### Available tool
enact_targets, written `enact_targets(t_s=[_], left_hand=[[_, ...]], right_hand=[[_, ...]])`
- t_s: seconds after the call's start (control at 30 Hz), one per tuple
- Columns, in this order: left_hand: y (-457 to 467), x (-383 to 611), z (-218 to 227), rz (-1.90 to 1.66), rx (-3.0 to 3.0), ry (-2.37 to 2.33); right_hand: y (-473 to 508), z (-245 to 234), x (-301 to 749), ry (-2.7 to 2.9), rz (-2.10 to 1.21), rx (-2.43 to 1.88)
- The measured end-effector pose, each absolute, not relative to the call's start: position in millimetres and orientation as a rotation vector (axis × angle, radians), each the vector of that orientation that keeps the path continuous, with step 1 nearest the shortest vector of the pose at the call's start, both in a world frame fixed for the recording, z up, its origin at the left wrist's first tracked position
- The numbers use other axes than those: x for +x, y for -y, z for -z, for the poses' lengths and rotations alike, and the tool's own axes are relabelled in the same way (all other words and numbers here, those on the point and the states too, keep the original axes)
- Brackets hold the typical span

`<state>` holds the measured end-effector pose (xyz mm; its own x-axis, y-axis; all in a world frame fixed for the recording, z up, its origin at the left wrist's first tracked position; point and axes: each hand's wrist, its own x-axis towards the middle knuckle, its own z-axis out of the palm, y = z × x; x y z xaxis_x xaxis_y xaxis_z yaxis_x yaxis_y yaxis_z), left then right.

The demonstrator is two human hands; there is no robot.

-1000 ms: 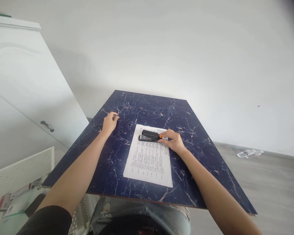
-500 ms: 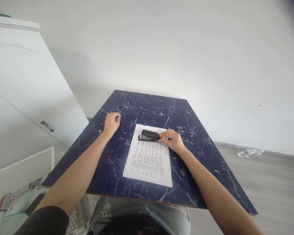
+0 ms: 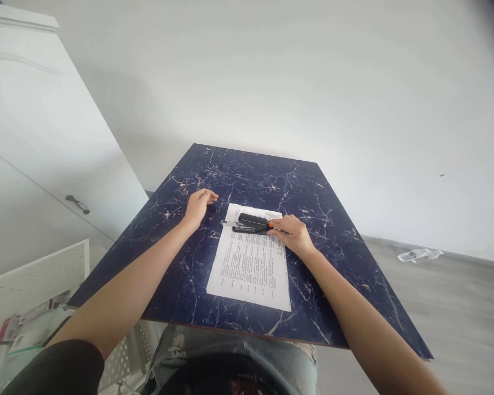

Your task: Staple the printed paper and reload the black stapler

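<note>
A black stapler (image 3: 253, 222) with an orange part at its rear lies across the top of a printed sheet of paper (image 3: 251, 269). My right hand (image 3: 294, 235) grips the stapler's rear end with thumb and fingers. From the stapler's left end a silvery metal slide (image 3: 229, 223) sticks out past the paper's edge. My left hand (image 3: 198, 208) is just left of the paper, apart from the stapler, its fingers loosely stretched to the right and nothing visible in them.
The dark blue marble-patterned table (image 3: 247, 175) stands against a white wall. A white cabinet (image 3: 45, 120) is at the left, and a white bin-like container (image 3: 37, 274) with papers sits below. Clear plastic wrapping (image 3: 420, 255) lies on the floor at right.
The metal slide has come out of the stapler's left end. My left hand has moved right, nearer the stapler, and its fingers have straightened. My right hand keeps its grip.
</note>
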<state>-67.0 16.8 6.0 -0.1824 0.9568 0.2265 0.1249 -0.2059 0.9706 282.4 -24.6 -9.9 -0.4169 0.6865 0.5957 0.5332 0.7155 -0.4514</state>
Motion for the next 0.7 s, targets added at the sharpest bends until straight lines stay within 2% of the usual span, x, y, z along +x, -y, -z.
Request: enact_targets(t_s=[0.13,0.27,0.43,0.53,0.7], left_hand=[[-6,-46,-4,-1.408,1.277,-1.214],[-2,-47,-12,-1.310,1.488,-1.200],[10,-57,-35,-0.874,2.103,-1.019],[15,-56,-40,-0.688,2.244,-0.957],[14,-54,-35,-0.697,2.266,-0.916]], right_hand=[[27,8,282,2.134,-0.209,-0.889],[29,0,281,2.196,-0.251,-0.950],[30,-10,275,2.296,-0.315,-0.975],[30,-12,271,2.321,-0.296,-0.997],[32,-10,263,2.308,-0.292,-1.007]])
